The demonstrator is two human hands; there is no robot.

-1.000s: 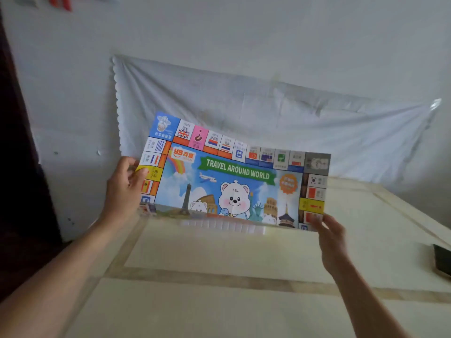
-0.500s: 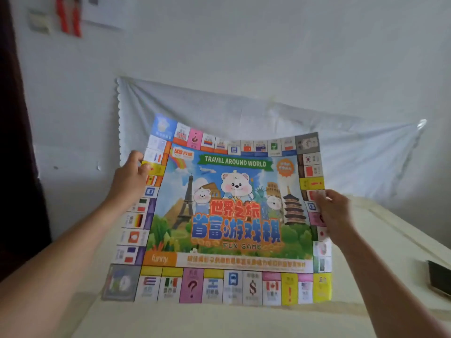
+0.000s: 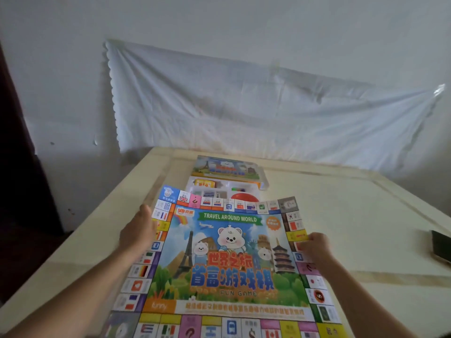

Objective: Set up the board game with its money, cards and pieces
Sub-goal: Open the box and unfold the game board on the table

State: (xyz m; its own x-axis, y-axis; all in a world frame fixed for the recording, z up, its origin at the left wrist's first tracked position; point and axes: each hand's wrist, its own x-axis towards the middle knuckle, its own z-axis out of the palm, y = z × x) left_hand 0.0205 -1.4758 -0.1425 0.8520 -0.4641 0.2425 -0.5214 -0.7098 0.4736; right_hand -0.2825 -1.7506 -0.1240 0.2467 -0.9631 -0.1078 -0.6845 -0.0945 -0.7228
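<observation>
I see the colourful, square paper game board (image 3: 229,259), printed "TRAVEL AROUND WORLD", coming down from the upright hold of half a second ago. It now lies nearly flat, fully unfolded, stretched between the two grips. The left hand (image 3: 138,231) grips the board's left edge, fingers curled round it. The right hand (image 3: 317,245) pinches the right edge at about the same height. Both sit in the far half of the sheet, so the near half runs back towards me and out of frame. I cannot tell whether the sheet touches the cream table (image 3: 353,215) yet.

With the board lowered, the view beyond the grips opens up. Just past the board's far edge sits the white plastic tray of game parts (image 3: 219,189), with the illustrated box lid (image 3: 227,167) behind it. I judge the board is almost placed. The money, cards and pieces are not yet taken out. A dark flat phone-like object (image 3: 440,247) lies well to the right of the right-hand grip.
</observation>
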